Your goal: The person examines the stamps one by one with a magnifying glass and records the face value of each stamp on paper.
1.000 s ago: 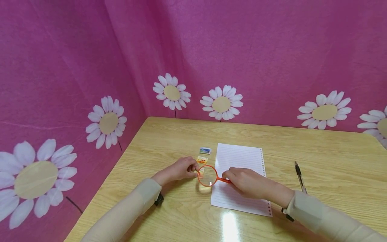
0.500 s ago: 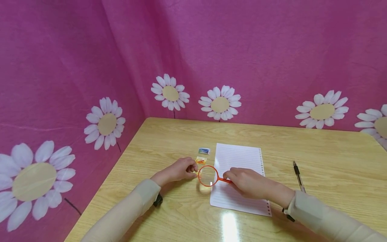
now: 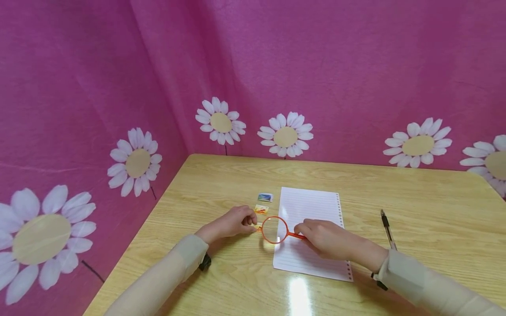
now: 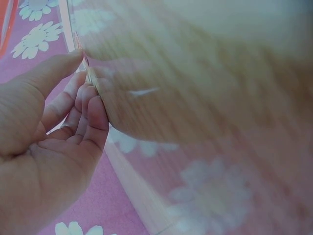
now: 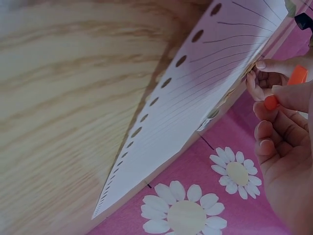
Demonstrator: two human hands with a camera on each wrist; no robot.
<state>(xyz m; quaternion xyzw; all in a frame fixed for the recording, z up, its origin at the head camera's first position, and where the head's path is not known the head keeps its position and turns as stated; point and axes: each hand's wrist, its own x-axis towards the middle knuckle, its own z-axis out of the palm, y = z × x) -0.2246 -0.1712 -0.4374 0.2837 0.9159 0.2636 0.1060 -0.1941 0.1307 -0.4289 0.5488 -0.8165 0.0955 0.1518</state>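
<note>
Right hand [image 3: 326, 239] pinching the orange-red handle of the magnifying glass [image 3: 275, 230], apparently to leave the lens unblocked, right beside a yellow stamp [image 3: 258, 228]! Left hand [image 3: 235, 221], narrow grip, pinches that stamp's edge low over the desk [image 3: 221, 272], likely steadying it. Beyond, a second yellow stamp [image 3: 261, 209] and a blue stamp [image 3: 265, 197], spaced presumably to avoid overlap. Lined sheet [image 3: 308, 206] under the right hand; ballpoint pen [image 3: 388, 228] farther right.
</note>
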